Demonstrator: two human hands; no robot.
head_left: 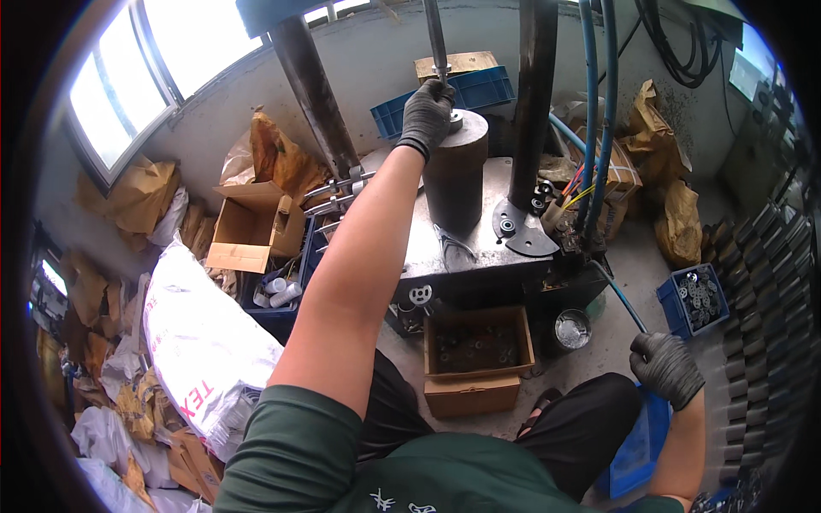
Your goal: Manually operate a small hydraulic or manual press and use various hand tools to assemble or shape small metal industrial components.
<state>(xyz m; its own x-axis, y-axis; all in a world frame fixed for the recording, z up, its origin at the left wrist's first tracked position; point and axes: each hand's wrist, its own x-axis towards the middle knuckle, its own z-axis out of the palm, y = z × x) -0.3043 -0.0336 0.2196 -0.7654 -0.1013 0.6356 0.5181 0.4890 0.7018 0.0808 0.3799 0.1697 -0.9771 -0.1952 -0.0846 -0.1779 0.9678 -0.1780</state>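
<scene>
My left hand (428, 111), in a dark grey glove, reaches up to the lower end of a vertical metal rod (434, 36). Its fingers are closed there; what they hold is hidden behind the glove. Just beside it, a small metal ring (456, 123) lies on top of a thick steel cylinder (456, 188), which stands on a metal machine bed (419, 252). My right hand (669, 369), gloved alike, is wrapped round the end of a thin blue-grey lever (622, 299) at the bed's right side. A fan-shaped metal plate (532, 238) rests on the bed.
Dark posts (315, 94) rise beside the cylinder. An open carton (436, 376) with small parts stands before the bed, near a metal can (571, 330). A blue crate (682, 318) of toothed discs is at right. A white sack (201, 333) and another carton (244, 224) are at left.
</scene>
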